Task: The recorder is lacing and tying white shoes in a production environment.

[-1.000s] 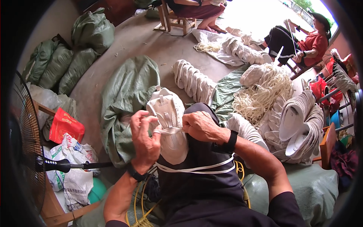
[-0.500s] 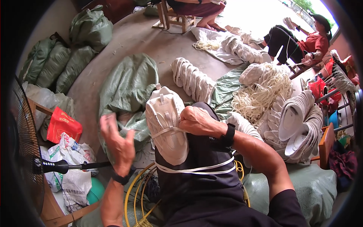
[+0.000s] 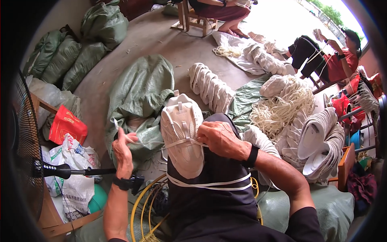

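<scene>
A white sports shoe upper (image 3: 183, 161) rests on my thigh, its rounded toe pointing toward me. A pale lace (image 3: 177, 143) crosses its middle. My right hand (image 3: 219, 137) is closed at the upper's right side, pinching the lace there. Off to the left, above a green sack, my left hand (image 3: 123, 151) is raised with its fingers bent together; a short white lace end sticks up beside the fingertips. A white band (image 3: 209, 185) runs across my dark trousers below the toe.
Bundled white uppers (image 3: 211, 86), a heap of loose laces (image 3: 278, 105) and stacked shoes (image 3: 318, 133) lie ahead and right. A green sack (image 3: 141, 86) spreads ahead left. A fan (image 3: 26, 149) stands at far left. Two people sit further off, one on the right (image 3: 340, 64).
My left hand has risen slightly and its fingers have drawn together, with a white lace end now showing. My right hand stays at the upper's side. The whole view has shifted a little.
</scene>
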`<state>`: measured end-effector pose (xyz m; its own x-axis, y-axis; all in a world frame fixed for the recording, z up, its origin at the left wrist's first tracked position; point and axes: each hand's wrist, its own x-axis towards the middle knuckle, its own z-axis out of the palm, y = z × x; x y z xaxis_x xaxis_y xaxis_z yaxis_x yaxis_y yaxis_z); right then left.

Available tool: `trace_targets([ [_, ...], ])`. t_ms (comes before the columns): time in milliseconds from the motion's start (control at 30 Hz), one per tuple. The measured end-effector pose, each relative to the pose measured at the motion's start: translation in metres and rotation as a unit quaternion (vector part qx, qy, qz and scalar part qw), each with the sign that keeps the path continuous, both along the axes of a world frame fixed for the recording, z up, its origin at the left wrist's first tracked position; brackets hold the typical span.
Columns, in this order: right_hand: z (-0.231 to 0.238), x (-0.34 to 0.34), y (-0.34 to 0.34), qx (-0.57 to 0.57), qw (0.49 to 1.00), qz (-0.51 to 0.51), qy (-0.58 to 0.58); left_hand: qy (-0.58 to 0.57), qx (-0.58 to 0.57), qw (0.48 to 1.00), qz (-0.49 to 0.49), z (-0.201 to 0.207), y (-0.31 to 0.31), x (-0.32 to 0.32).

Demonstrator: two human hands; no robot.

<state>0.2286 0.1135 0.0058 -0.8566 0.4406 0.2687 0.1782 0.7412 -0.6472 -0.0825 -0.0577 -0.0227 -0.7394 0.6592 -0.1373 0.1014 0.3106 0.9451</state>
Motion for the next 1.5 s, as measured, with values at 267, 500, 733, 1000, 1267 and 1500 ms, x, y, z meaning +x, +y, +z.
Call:
trace_targets([
  [267,0.018,-0.009,0.011,0.214,0.974,0.070,0.032,0.353,0.001,0.935,0.016,0.000,0.002,0.034],
  [500,0.028,-0.015,0.028,0.273,0.949,0.153,0.030,0.304,0.008,0.938,-0.166,0.052,0.024,0.085],
  [733,0.026,-0.021,0.031,0.299,0.936,0.177,0.047,-0.011,-0.068,0.985,-0.156,0.034,0.023,0.061],
  [1000,0.020,-0.017,0.029,0.257,0.954,0.153,0.033,-0.141,-0.002,0.982,-0.129,0.031,0.008,0.055],
  [1267,0.022,-0.021,0.030,0.287,0.942,0.169,0.035,0.506,-0.281,0.786,-0.220,0.039,-0.004,0.051],
  [1500,0.028,-0.026,0.033,0.282,0.936,0.210,0.004,0.476,0.040,0.847,-0.231,0.066,0.024,0.115],
])
